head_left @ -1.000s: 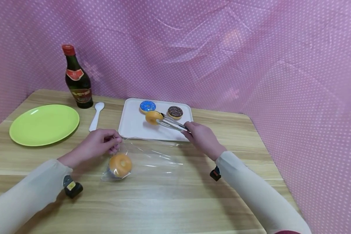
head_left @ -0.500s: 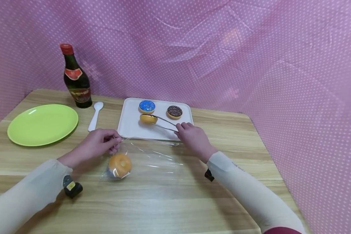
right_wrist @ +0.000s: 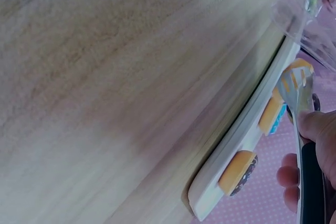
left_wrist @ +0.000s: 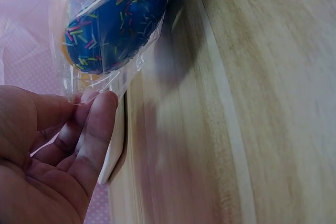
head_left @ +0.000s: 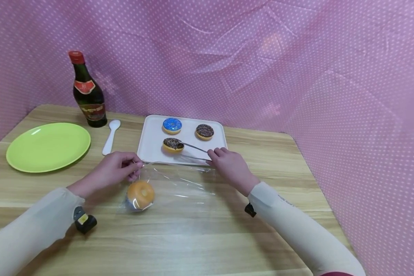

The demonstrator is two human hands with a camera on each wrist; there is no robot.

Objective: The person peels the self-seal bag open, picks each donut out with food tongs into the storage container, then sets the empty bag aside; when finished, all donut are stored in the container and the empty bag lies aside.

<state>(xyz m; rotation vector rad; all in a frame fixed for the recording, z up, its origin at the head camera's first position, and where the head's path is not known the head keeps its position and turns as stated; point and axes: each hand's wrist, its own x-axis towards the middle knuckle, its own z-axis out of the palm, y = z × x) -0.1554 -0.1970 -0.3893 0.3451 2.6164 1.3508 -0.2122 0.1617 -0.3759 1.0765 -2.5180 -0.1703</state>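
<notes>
My left hand [head_left: 119,168] pinches the mouth edge of a clear plastic bag [head_left: 183,188] between thumb and fingertips. Inside the bag is a doughnut [head_left: 140,194], plain side up in the head view; its blue, sprinkled icing [left_wrist: 113,30] shows in the left wrist view. The right hand [head_left: 232,168] grips metal tongs [head_left: 194,147] with a slotted end [right_wrist: 295,85] and a dark handle. Their tips are at the right side of a chocolate doughnut [head_left: 173,144], icing upward, over the front of a white tray [head_left: 150,149]. A blue doughnut [head_left: 172,125] and another chocolate doughnut [head_left: 205,131] sit behind it.
On the left lies a green plate [head_left: 48,147], with a white spoon [head_left: 111,137] between it and the tray. A dark bottle [head_left: 89,96] with a red cap stands at the back. Pink dotted cloth [head_left: 210,57] hangs behind and beside the wooden table [head_left: 193,245].
The chocolate doughnut in the tongs has turned from underside showing to icing upward and moved slightly left and nearer on the tray. The left hand has stayed on the bag.
</notes>
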